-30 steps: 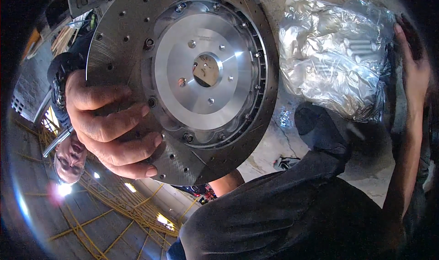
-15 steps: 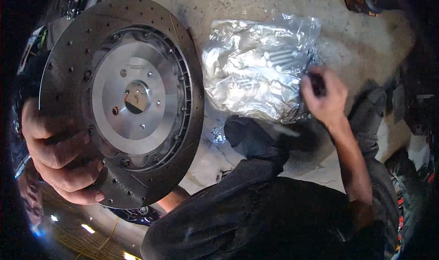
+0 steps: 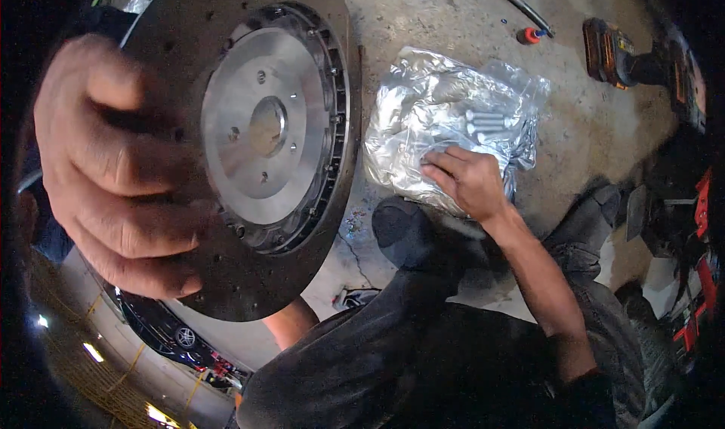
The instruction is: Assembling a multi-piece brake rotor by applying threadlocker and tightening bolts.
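A large drilled brake disc (image 3: 294, 278) with a silver centre hat fills the left side, tilted up close. My left hand (image 3: 121, 172) grips its left rim, fingers curled over the dark face; the thumb is hidden. Behind the disc, part of my left forearm shows near my knee. On the floor to the right lies a crumpled, shiny see-through plastic bag (image 3: 408, 119). Several silver bolts (image 3: 487, 121) lie side by side on or in it; I cannot tell which. My right hand (image 3: 472, 183) rests on the bag, its bent fingertips pinching the film.
A metal socket extension (image 3: 521, 7) and a small red bottle (image 3: 530, 35) lie on the concrete floor beyond the bag. A black and orange cordless tool (image 3: 627, 63) is at the far right. My knee and shoes are close below the bag; a dark car (image 3: 162, 331) stands lower left.
My right hand has moved left from the bag's right edge onto its middle. My left hand and the disc have come nearer and higher, and the view has shifted to show more floor on the right.
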The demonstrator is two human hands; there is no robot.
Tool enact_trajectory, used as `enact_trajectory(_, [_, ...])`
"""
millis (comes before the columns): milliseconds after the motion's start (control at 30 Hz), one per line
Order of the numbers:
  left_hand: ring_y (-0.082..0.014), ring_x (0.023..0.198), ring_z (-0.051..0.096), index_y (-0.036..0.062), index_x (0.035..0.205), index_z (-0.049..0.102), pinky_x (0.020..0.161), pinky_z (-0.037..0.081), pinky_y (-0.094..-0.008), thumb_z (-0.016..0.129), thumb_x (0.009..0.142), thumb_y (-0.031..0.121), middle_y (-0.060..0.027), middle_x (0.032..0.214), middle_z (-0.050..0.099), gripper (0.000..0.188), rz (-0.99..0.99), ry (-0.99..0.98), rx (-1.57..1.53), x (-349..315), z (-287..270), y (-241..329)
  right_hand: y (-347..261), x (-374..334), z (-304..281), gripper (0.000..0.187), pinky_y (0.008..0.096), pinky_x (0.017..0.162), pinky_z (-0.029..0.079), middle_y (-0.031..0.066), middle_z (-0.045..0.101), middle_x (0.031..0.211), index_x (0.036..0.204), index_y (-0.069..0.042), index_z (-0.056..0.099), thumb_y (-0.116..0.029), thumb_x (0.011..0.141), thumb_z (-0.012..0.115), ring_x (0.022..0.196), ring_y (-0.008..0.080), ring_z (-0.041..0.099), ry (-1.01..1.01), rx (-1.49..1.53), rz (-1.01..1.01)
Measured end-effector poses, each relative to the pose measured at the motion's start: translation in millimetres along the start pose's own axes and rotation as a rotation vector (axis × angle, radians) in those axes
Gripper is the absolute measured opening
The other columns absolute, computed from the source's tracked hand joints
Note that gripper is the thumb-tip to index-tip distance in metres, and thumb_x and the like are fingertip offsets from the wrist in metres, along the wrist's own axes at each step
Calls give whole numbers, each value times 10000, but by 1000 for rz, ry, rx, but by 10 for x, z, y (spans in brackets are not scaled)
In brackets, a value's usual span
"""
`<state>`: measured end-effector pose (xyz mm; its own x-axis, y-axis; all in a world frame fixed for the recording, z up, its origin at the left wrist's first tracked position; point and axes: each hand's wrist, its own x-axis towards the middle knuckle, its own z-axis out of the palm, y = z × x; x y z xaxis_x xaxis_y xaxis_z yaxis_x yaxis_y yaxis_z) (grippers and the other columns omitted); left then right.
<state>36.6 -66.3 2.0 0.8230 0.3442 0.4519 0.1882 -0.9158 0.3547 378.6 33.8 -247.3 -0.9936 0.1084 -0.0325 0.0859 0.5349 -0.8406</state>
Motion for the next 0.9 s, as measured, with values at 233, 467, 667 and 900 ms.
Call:
enact_trajectory(233, [-74, 655, 523, 322, 1027, 684, 573, 316, -300, 638, 848, 172, 117, 833, 620, 238, -34, 39, 84, -26, 82, -99, 10, 60, 65, 88, 369, 519, 500, 67, 596, 718, 868, -84, 679, -147, 824, 720, 615, 254, 634, -48, -281, -83])
enact_trajectory(467, [-92, 669, 522, 336, 1035, 685, 582, 321, -313, 641, 849, 210, 106, 847, 627, 229, -73, 63, 148, -9, 81, -33, -14, 82, 118, 74, 377, 508, 503, 70, 586, 727, 830, -76, 609, -127, 834, 662, 601, 263, 631, -102, -388, -114])
enact_trajectory(667, [-107, 681, 522, 348, 1042, 686, 590, 325, -323, 643, 850, 242, 96, 858, 633, 223, -108, 52, 184, 66, -34, -96, -51, 85, -31, 66, 420, 527, 521, 121, 628, 761, 896, -43, 540, -72, 838, 554, 639, 308, 666, -240, -439, -94])
enact_trajectory(900, [-125, 696, 522, 361, 1049, 687, 600, 330, -336, 646, 851, 280, 85, 872, 640, 218, -52, 62, 130, 61, -178, -68, 54, 176, -85, 147, 428, 555, 528, 105, 645, 787, 974, -120, 638, -131, 837, 586, 659, 314, 661, -306, -363, -186])
